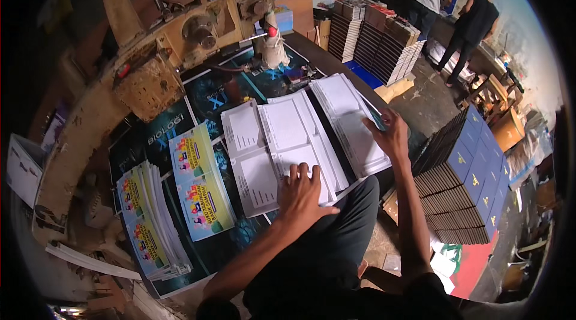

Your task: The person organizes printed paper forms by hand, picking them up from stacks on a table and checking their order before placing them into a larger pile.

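Center of frame: middle sheet stack [293, 128] is overlain by the left hand [302, 193], spread wide. Right of center: right sheet stack [345, 117] is met at its edge by the right hand [390, 135]; pinch cannot be told.

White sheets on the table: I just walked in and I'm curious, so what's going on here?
A person's left-hand grip lies spread on the middle stack of white sheets. Their right-hand grip is at the right edge of the rightmost white stack. Yellow-and-blue covers lie to the left, and two other people stand in the background.
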Demonstrator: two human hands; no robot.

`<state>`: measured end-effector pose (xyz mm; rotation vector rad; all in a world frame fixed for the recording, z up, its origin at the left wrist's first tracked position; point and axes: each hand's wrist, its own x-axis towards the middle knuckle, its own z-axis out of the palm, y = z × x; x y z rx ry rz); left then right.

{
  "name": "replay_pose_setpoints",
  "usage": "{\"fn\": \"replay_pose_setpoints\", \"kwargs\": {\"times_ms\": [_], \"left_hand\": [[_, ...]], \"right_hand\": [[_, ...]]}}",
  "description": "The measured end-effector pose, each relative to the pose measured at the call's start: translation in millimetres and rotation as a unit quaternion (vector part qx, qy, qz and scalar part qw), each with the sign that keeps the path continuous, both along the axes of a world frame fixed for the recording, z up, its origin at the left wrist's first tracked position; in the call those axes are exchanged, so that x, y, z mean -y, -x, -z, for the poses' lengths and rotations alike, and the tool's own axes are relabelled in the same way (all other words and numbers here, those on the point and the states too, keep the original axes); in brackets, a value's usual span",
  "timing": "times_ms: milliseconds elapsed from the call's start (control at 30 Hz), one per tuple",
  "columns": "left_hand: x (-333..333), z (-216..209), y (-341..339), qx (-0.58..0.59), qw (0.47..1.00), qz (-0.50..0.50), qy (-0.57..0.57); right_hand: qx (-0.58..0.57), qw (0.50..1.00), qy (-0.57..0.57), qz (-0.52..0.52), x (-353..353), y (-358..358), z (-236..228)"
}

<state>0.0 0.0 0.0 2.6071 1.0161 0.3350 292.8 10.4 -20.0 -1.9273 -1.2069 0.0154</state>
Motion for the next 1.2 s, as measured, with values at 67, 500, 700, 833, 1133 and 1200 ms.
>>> {"fn": "replay_pose_setpoints", "kwargs": {"times_ms": [67,500,700,833,1133,1200], "left_hand": [[-7.3,21.3,-3.8,-0.007,0.996,-0.007,-0.086],[4.3,-8.3,-1.9,0.304,0.929,-0.080,0.195],[11.4,33.0,5.8,0.487,0.778,-0.181,0.352],[26.1,34.2,11.7,0.552,0.736,-0.165,0.355],[-6.3,3.8,88.9,0.117,0.988,-0.099,0.006],[-12.7,12.0,102.8,0.124,0.985,-0.089,0.076]], "right_hand": [[0.121,0.989,0.015,0.081,-17.9,-13.8,25.2],[-0.055,0.995,0.010,-0.087,35.1,-19.6,-7.3],[-0.317,0.948,-0.030,-0.023,55.5,-0.7,-44.3],[-0.258,0.961,0.037,-0.097,50.1,31.6,-10.2],[-0.393,0.911,0.111,-0.052,15.2,88.6,8.1],[-0.369,0.918,0.137,-0.040,13.8,92.0,0.4]]}}
